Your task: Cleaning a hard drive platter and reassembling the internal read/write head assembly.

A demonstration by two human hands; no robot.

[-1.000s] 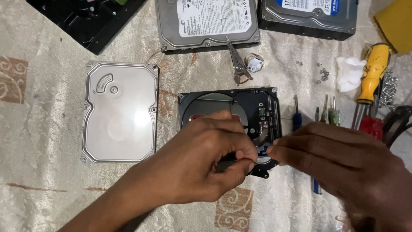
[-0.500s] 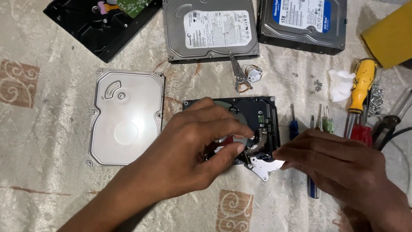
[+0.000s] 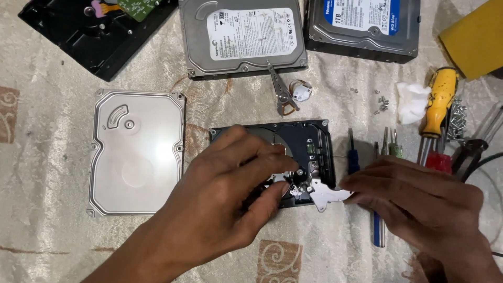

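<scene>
My left hand [image 3: 225, 194] lies over the near half of the opened hard drive [image 3: 304, 144], fingers curled down onto its platter and inner parts, thumb tucked toward the near edge; they press on the drive rather than close around anything. My right hand [image 3: 419, 204] comes in from the right, and its fingertips [image 3: 352, 187] pinch the outer end of a flat silvery metal bracket [image 3: 327, 195], which sticks out over the drive's near right corner, just beside my left thumb and touching the drive's edge there. The drive itself sits in the middle of the patterned cloth [image 3: 47, 225], between my two hands. Partly under my right hand lies a blue-handled screwdriver [image 3: 354, 160], with slimmer drivers beside it. To the left, well apart, rests the removed silver cover [image 3: 137, 152]. Farther out, small pliers [image 3: 283, 94] lie just beyond the drive, a yellow-handled screwdriver [image 3: 440, 99] and a white tissue [image 3: 411, 102] to the right, and two closed hard drives [image 3: 243, 36] along the far edge.
</scene>
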